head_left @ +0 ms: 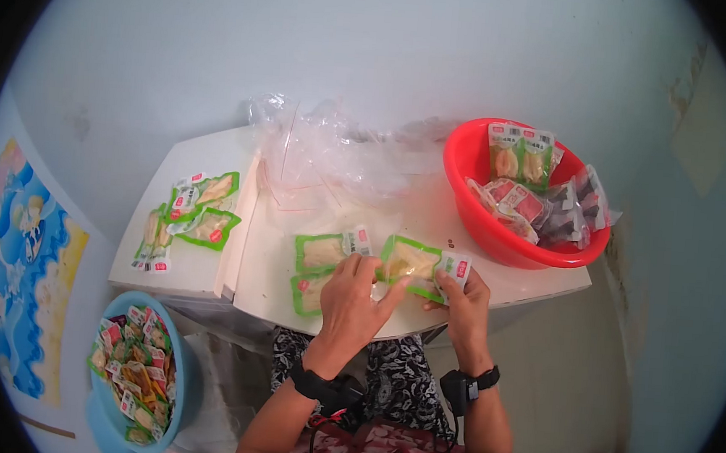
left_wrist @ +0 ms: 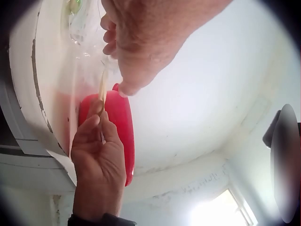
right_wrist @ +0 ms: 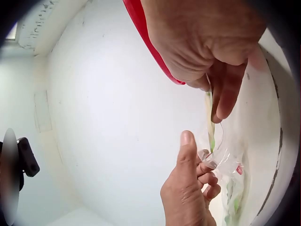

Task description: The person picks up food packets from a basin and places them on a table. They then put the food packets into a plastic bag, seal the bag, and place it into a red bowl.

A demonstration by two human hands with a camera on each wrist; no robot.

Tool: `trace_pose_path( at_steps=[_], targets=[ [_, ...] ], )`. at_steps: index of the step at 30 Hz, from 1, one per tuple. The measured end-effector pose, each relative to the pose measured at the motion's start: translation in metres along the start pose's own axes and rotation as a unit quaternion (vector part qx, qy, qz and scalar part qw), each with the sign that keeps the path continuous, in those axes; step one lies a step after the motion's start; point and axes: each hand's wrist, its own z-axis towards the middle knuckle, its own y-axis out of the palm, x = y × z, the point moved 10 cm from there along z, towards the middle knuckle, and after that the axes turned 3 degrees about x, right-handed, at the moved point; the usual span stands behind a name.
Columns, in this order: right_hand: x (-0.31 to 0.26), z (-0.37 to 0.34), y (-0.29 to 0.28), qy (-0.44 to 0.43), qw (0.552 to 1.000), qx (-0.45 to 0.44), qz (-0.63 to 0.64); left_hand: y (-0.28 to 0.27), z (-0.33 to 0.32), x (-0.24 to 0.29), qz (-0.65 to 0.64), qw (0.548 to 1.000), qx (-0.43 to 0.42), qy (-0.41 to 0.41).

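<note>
A green-edged food packet [head_left: 411, 259] is pinched at its right end by the right hand [head_left: 465, 305]. In the left wrist view the right hand [left_wrist: 99, 162] has the packet [left_wrist: 103, 87] edge-on between thumb and fingers. At the packet's left end is the left hand [head_left: 351, 306]; in the right wrist view this left hand [right_wrist: 183, 195] curls its fingers on clear plastic film [right_wrist: 221, 157], thumb raised. Two more green-edged packets, an upper one [head_left: 319, 253] and a lower one [head_left: 306, 294], lie on the table left of the left hand, partly hidden.
A red basin [head_left: 473, 213] holding packets stands at the table's right. Clear plastic bags [head_left: 326, 157] lie along the back. Several packets [head_left: 211, 226] rest on the white surface at left. Below it stands a blue basin [head_left: 186, 382] full of packets.
</note>
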Motion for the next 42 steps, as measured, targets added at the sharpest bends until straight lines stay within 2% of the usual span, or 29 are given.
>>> trace_pose_path(
  at_steps=[5,7,10,13,14,17,21,24,27,30,36,39,42],
  targets=[
    [-0.002,-0.004,-0.002,-0.005,0.999,-0.025,-0.041,0.009,-0.013,-0.009,-0.042,0.998,-0.022,-0.034],
    [-0.008,-0.007,0.007,-0.009,0.998,-0.024,-0.057,0.007,-0.017,0.003,-0.043,0.999,-0.007,-0.015],
    [-0.005,-0.007,0.029,-0.093,0.987,-0.043,-0.122,0.007,-0.02,0.026,-0.044,0.999,0.01,0.02],
    [0.01,-0.013,0.046,0.02,0.994,-0.087,-0.069,0.008,-0.024,0.037,-0.041,0.998,0.027,0.041],
    [0.016,-0.017,0.048,0.106,0.985,-0.117,-0.068,0.008,-0.026,0.037,-0.046,0.998,0.026,0.039],
    [0.025,-0.014,0.047,0.156,0.971,-0.177,-0.035,0.009,-0.033,0.031,-0.056,0.998,0.016,0.037],
    [0.028,-0.018,0.055,0.192,0.952,-0.238,-0.019,0.004,-0.037,0.034,-0.057,0.997,0.023,0.037],
    [0.03,-0.013,0.058,0.188,0.956,-0.224,0.022,0.003,-0.038,0.035,-0.063,0.997,0.027,0.044],
    [0.037,-0.009,0.058,0.217,0.964,-0.152,0.026,0.003,-0.039,0.034,-0.064,0.997,0.007,0.038],
    [0.048,-0.007,0.066,0.206,0.958,-0.192,-0.06,0.002,-0.04,0.031,-0.057,0.998,0.012,0.036],
    [0.036,-0.01,0.09,0.225,0.944,-0.238,-0.036,-0.015,-0.033,0.033,-0.073,0.995,0.045,0.051],
    [0.046,-0.004,0.09,0.201,0.947,-0.245,-0.052,-0.014,-0.033,0.026,-0.076,0.996,0.035,0.041],
    [0.041,-0.013,0.089,0.21,0.922,-0.321,-0.062,-0.021,-0.034,0.023,-0.089,0.994,0.056,0.039]
  ],
)
